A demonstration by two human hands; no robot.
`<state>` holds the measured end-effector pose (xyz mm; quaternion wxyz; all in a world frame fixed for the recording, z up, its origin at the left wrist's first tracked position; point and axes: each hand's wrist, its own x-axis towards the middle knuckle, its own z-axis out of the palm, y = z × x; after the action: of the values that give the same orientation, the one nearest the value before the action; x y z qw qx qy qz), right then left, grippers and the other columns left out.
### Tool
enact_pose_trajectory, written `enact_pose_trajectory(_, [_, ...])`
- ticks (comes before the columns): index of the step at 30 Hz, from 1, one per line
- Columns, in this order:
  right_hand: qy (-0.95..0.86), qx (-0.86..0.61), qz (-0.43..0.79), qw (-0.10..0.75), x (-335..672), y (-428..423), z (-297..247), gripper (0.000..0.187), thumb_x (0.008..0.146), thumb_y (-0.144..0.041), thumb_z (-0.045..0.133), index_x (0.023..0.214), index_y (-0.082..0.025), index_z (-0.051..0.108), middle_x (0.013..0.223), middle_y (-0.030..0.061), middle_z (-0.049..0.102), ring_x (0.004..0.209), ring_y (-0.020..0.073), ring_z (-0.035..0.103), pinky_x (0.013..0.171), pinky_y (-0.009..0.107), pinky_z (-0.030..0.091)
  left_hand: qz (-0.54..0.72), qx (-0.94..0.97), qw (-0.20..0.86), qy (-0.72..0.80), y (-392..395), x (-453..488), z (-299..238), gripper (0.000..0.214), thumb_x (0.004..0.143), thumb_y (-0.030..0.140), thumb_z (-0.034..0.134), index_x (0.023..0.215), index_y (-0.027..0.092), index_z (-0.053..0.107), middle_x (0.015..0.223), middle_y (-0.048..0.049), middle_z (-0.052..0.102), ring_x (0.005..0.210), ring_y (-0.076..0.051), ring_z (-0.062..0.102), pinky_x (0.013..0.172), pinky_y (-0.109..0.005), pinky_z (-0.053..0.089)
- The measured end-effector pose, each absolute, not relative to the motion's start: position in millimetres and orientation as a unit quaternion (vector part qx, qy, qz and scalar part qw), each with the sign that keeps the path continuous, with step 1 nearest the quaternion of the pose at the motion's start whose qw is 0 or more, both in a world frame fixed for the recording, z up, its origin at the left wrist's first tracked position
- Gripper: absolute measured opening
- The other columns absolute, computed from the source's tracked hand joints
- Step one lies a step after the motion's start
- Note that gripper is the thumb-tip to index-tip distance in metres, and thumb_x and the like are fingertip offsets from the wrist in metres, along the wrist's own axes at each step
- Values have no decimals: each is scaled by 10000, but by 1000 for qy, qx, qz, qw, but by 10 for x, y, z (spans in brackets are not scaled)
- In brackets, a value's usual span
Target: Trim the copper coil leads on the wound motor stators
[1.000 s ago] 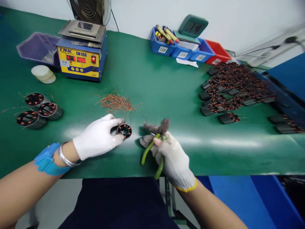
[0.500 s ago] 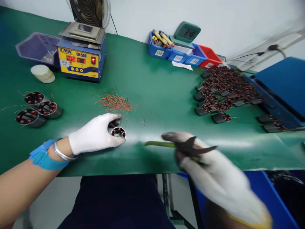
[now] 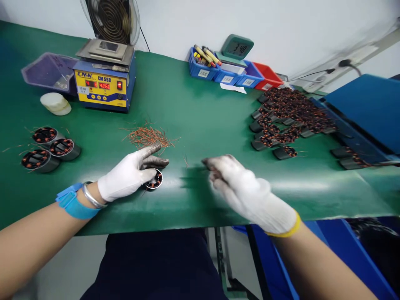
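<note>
Black metal cylinder with copper-wound ring mouth (image 3: 158, 179) on the green bench, taken as dial centre. White-gloved left hand (image 3: 140, 166): fingers spread, thumb on the ring, not closed round it. White-gloved right hand (image 3: 215, 171) at 3 o'clock, fingers bent; blurred, can't tell if holding anything. Likely hazard: light thumb contact lets the cylinder roll; loose copper wire clippings (image 3: 146, 136) at 12 o'clock (very near the fingertips) could snag glove fabric. Blue plastic bin (image 3: 194, 71), 1 o'clock: yellow-barrelled markers (image 3: 203, 54). Purple plastic tub (image 3: 35, 76), 10 o'clock: pale scraps.
</note>
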<state>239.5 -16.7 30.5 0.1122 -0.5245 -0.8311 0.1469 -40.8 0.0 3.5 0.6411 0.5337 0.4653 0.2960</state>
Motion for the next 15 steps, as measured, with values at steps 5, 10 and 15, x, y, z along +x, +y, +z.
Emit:
enact_pose_trajectory(5, [-688,-623,322,187,2477,-5,533,383,885,-408,506,1181,-190,612,892,83,684,721,210,610,661,375,511,293,538,631,475,7,-403,26,801,758,254,599,1474,86,279,1230,-203,653,1133,-285,633,961,-469,500])
enact_pose_trajectory(10, [-611,-640,393,252,2607,275,570,449,806,-410,588,1171,-152,624,977,109,709,844,225,624,789,399,495,282,542,626,485,-11,-412,36,781,781,256,605,1477,114,282,1238,-184,655,1152,-288,622,988,-487,484])
enact_pose_trajectory(15, [-578,-643,424,269,2706,341,636,520,758,-341,623,1241,-149,592,934,88,729,794,195,633,771,377,518,272,541,614,507,-12,-426,9,792,802,313,623,1491,150,269,1243,-167,657,1141,-296,629,985,-485,495])
